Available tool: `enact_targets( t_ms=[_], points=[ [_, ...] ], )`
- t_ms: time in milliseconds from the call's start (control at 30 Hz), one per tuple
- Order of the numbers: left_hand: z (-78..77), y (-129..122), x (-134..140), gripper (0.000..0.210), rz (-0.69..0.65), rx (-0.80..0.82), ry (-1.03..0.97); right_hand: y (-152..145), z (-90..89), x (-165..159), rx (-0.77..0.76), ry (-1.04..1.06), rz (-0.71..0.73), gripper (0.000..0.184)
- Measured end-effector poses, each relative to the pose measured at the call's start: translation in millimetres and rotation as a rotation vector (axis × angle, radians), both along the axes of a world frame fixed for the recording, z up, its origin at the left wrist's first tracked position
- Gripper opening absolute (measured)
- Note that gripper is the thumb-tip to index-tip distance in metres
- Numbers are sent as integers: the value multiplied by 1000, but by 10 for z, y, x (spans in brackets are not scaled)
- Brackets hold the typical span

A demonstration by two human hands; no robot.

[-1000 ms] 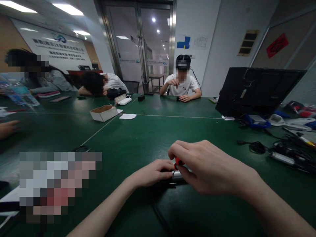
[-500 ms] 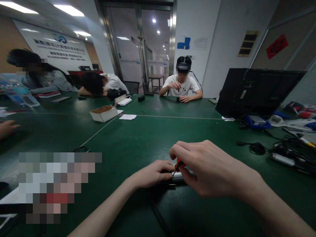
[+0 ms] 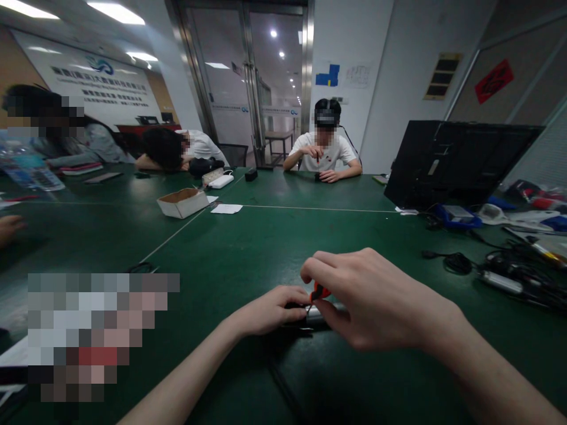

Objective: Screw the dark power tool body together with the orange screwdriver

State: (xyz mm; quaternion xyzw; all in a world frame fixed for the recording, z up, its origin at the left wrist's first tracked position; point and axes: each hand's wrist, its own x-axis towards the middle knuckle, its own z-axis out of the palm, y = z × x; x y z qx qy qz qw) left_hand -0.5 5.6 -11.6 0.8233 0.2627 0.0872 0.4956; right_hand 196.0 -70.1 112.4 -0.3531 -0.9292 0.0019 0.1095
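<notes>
My right hand (image 3: 376, 301) is closed, its thumb and fingers pinching the orange-and-black handle of a small screwdriver (image 3: 319, 291). The thin shaft points down at a silver-and-black cylindrical device (image 3: 315, 317) lying on the green table. Whether the tip sits in a screw is too small to make out. My left hand (image 3: 268, 308) grips the device's dark left end, with thumb and fingers around it. Part of the device is hidden behind my right hand. A dark cable (image 3: 283, 383) lies below, near my left forearm.
A black monitor (image 3: 460, 162) stands at the right, with black cables (image 3: 458, 264) and a similar silver-and-black device (image 3: 502, 282) before it. A white open box (image 3: 179, 205) and paper (image 3: 227, 209) lie farther back. Other people sit around the table (image 3: 248, 242).
The whole view has shifted slightly. Both hands keep nearly the same pose on the screwdriver and the device, and the orange handle looks slightly turned.
</notes>
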Motion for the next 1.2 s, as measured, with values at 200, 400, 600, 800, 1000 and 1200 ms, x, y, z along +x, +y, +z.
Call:
enact_targets(
  t_ms=[200,400,600,800,1000,1200],
  points=[
    [29,-20,2,13,9,8,8,9,-3,0,21,-1,-12,9],
    [14,-15,-7,21,12,-12,9,52,-41,-4,105,-29,-45,14],
    [36,-13,0,18,-18,36,8,20,12,8,-6,-10,-4,9],
    [52,-27,5,16,8,28,30,35,-6,2,-4,-3,-4,8],
    [4,-23,2,18,21,-15,-2,48,-32,7,87,-31,-30,15],
    [35,-44,-4,16,65,5,46,-6,23,6,-25,7,49,11]
  ],
)
